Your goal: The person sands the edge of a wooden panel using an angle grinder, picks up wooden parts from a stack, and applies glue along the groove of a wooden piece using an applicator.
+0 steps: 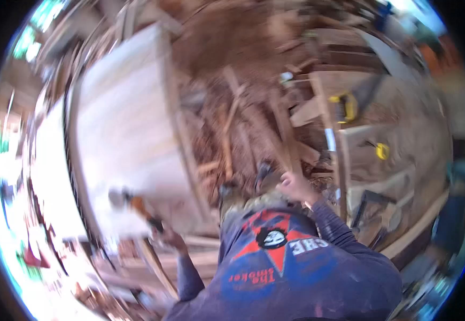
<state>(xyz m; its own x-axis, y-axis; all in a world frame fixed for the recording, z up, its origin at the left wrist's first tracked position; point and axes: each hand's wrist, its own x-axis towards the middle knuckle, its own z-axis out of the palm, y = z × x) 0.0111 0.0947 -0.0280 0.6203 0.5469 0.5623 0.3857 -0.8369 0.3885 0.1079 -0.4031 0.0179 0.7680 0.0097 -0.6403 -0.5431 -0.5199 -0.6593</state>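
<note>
- I see the left hand [172, 241] closed round the dark end of what I take for a hammer [140, 207], its head above the pale panel [125, 107], towards the near edge; blur hides any contact.
- The right hand [296, 186] curls near the trousers [267, 201]; I cannot tell whether it pinches anything.
- I'd judge a firm grip and a square face best.
- The panel looks flat, smooth; a yellow-handled handsaw [351, 103] lies by the wooden bench's [403, 109] left edge.

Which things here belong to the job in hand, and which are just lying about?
Likely in the job:
hammer, in the left hand
large pale panel near it

Apparently lying about:
saw
small yellow tool, too blurred to name
wood scraps
</note>
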